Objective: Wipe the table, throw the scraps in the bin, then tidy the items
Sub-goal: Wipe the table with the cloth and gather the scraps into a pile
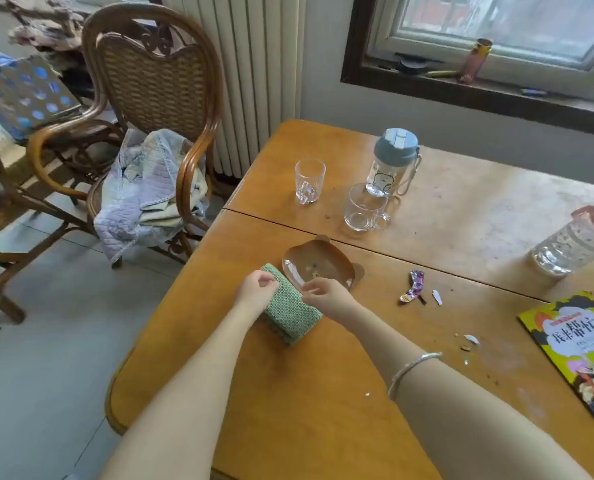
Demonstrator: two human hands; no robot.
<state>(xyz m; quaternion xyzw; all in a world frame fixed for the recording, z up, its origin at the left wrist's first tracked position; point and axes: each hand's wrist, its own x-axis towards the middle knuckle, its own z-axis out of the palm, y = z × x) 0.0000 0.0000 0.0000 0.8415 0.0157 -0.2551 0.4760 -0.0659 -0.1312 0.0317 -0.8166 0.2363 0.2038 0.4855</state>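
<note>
A folded green cloth [290, 318] lies on the wooden table [306, 393] near its left edge. My left hand [255, 289] grips the cloth's far left corner. My right hand [326, 296] pinches its far right edge, just in front of a brown bear-shaped dish [326, 259]. To the right lie a crumpled purple wrapper [413, 286], a small white scrap [436, 296] and a few crumbs and paper bits [470, 341]. One tiny white bit [367, 394] sits near my right forearm.
At the back stand a tumbler [309, 180], a glass mug [366, 207] and a blue-lidded bottle [390, 162]. A lying bottle [572, 242] and a yellow book [579, 355] are at the right. A rattan chair [143, 109] with bedding stands left.
</note>
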